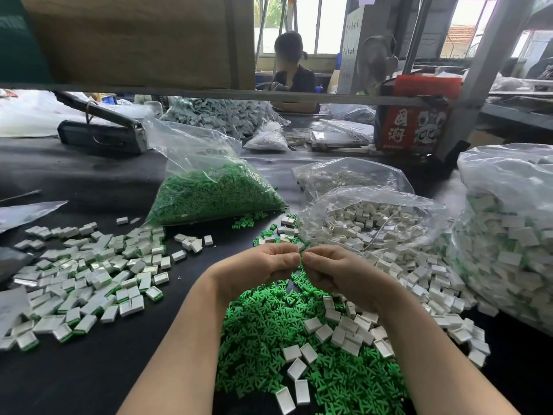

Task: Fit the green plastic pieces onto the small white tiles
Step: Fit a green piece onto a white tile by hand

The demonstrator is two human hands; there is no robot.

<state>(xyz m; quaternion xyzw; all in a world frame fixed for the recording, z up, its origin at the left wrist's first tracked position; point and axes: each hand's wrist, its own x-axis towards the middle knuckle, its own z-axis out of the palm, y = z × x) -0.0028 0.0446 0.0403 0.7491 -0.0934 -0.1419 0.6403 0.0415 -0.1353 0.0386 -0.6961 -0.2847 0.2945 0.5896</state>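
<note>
Bright green plastic pieces (269,324), small and forked, lie heaped on the dark desk (89,369) directly under the wrists, with small white tiles (341,333), shallow and rectangular, scattered over them. Above the heap the left hand (263,265) and right hand (332,271) meet fingertip to fingertip, both curled; whatever they pinch is hidden. Behind, a red box (413,127) bears white Chinese characters.

Left hand (263,266) and right hand (335,269) are meeting fingertip to fingertip, fingers curled, above a heap of green plastic pieces (269,339) and white tiles (344,327) on the black table (104,369).
</note>
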